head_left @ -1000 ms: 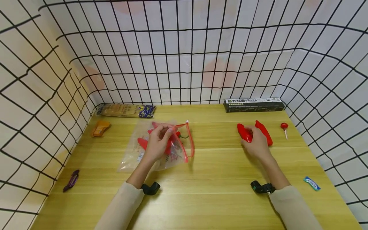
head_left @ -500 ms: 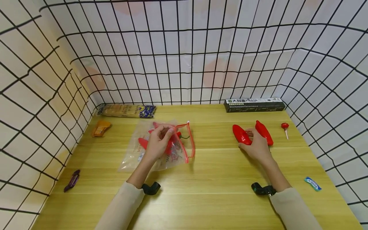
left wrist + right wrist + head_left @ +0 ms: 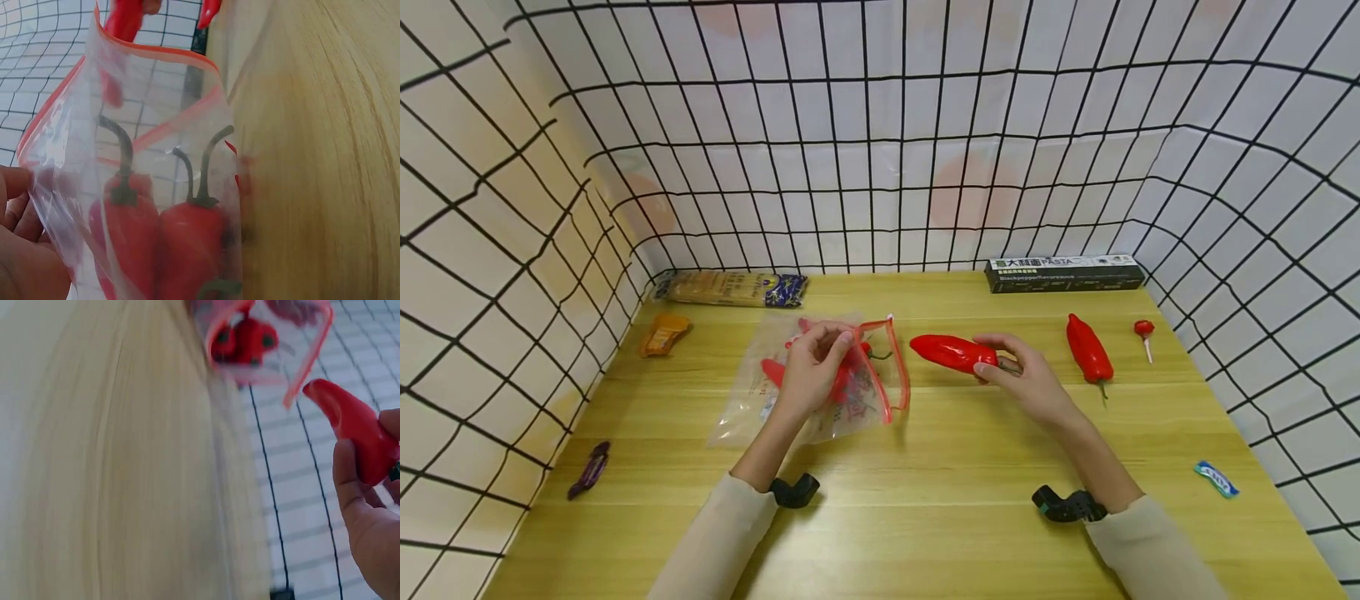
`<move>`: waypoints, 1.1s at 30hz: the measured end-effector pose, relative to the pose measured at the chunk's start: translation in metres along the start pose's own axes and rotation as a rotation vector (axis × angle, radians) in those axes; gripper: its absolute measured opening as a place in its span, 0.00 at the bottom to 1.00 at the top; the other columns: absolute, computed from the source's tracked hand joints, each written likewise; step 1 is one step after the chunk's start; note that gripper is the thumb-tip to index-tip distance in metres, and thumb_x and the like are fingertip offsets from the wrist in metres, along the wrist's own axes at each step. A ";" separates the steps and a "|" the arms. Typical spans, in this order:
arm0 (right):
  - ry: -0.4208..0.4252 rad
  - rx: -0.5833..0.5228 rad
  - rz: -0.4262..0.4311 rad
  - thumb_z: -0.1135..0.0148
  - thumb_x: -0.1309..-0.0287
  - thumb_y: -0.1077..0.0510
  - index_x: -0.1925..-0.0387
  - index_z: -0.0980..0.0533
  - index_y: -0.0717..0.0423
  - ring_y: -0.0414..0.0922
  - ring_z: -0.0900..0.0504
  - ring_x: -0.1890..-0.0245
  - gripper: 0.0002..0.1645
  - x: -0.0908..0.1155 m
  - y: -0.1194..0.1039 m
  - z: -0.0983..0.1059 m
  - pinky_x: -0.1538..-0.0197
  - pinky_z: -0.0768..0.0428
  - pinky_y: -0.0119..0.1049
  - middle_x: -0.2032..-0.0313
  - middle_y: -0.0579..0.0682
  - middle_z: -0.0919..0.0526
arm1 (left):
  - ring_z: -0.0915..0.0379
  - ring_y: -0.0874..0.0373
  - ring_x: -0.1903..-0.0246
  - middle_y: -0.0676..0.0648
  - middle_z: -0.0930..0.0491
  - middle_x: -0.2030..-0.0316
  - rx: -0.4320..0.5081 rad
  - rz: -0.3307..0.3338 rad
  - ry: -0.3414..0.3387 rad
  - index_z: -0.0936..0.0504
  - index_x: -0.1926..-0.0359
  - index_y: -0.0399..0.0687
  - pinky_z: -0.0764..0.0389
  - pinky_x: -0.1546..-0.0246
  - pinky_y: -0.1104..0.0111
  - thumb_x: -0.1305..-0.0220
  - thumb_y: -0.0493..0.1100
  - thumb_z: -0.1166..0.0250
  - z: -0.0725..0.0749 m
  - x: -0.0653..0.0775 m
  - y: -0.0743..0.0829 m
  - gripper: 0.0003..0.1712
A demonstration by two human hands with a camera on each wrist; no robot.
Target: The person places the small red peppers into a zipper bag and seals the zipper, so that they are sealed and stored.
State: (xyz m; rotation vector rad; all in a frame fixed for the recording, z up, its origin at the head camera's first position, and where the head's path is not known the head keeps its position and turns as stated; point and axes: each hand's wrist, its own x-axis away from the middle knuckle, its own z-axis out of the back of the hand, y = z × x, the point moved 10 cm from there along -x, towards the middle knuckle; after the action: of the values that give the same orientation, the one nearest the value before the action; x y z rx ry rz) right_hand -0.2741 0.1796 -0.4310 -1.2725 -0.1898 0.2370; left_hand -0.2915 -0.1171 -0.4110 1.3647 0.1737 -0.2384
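Observation:
My left hand (image 3: 811, 367) pinches the upper edge of a clear zip bag (image 3: 741, 412) with a red-rimmed mouth that gapes to the right. Several red peppers with green stems (image 3: 128, 234) lie inside the bag, seen through its plastic in the left wrist view. In my right hand (image 3: 1030, 383) is another red pepper (image 3: 951, 352), gripped near its stem end, its tip pointing left at the bag's mouth and apart from it. The right wrist view shows the same held pepper (image 3: 356, 428) between thumb and fingers. One more red pepper (image 3: 1088, 350) lies on the table to the right.
At the back stand a pasta packet (image 3: 730, 289) on the left and a black pasta box (image 3: 1063, 275) on the right. An orange packet (image 3: 664, 335), a purple candy (image 3: 588, 471), a lollipop (image 3: 1142, 330) and a blue candy (image 3: 1215, 479) lie towards the sides. Black wire mesh (image 3: 865, 146) surrounds the table.
My right hand has lifted the pepper from beside the other one and carried it left to near the bag's mouth. The left hand and bag have stayed put.

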 end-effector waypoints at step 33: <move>0.029 -0.107 0.018 0.46 0.31 0.46 0.39 0.29 0.56 0.52 0.19 0.47 0.25 -0.049 -0.011 -0.107 0.45 0.19 0.44 0.45 0.58 0.22 | 0.20 0.59 0.56 0.43 0.16 0.56 0.123 0.069 0.047 0.20 0.53 0.44 0.20 0.53 0.74 0.31 0.48 0.40 -0.001 0.000 -0.011 0.14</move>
State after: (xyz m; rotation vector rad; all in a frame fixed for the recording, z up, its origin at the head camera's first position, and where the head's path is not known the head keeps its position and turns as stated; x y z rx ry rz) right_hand -0.2911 0.0643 -0.4512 -1.3831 -0.1679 0.2259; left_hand -0.2946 -0.1179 -0.4218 1.4962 0.1524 -0.1615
